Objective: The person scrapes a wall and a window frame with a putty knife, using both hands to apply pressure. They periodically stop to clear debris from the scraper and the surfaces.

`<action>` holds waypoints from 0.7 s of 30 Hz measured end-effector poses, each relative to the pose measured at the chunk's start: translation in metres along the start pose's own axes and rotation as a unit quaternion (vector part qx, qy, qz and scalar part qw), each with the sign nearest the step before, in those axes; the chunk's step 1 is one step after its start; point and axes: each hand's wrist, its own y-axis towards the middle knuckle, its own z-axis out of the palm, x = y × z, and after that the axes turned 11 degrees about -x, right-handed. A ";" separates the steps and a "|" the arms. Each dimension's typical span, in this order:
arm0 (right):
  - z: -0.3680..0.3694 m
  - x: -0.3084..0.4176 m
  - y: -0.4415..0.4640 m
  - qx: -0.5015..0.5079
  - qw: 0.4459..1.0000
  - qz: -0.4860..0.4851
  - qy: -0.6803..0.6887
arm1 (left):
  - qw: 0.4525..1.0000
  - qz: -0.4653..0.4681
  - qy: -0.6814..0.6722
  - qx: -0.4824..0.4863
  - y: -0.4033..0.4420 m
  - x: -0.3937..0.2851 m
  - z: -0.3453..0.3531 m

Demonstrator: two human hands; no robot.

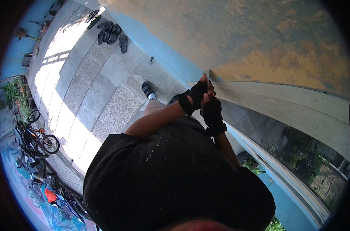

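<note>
Both my hands wear black fingerless gloves and come together at the wall's edge. My left hand (196, 94) is closed around a flat metal scraper (207, 72), its thumb lying along the blade. My right hand (212, 111) is closed just below, against the left one, apparently on the same tool; its handle is mostly hidden by fingers. The blade's end meets the wall (259, 42), which has patchy brown and grey paint, close to the pale wooden window frame (282, 102).
Window glass (298, 142) lies below the frame on the right. Several dark sandals (111, 32) and a small dark object (151, 59) lie on the paved floor (117, 104). A bicycle (42, 136) and parked motorbikes (40, 169) stand at the far left.
</note>
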 end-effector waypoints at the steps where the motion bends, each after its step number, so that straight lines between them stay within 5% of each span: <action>1: 0.003 0.004 0.000 -0.018 0.999 0.023 0.022 | 1.000 -0.007 -0.015 -0.003 -0.001 0.000 -0.001; 10: 0.018 0.029 0.037 0.028 0.975 0.166 0.144 | 0.996 0.045 -0.075 -0.018 0.020 -0.023 -0.020; 18: -0.011 0.020 0.004 -0.002 0.990 0.114 0.086 | 1.000 -0.025 -0.008 -0.010 0.001 0.006 0.000; 21: -0.002 0.025 0.010 -0.037 0.991 0.103 0.083 | 0.999 0.038 -0.022 -0.008 0.003 -0.004 0.000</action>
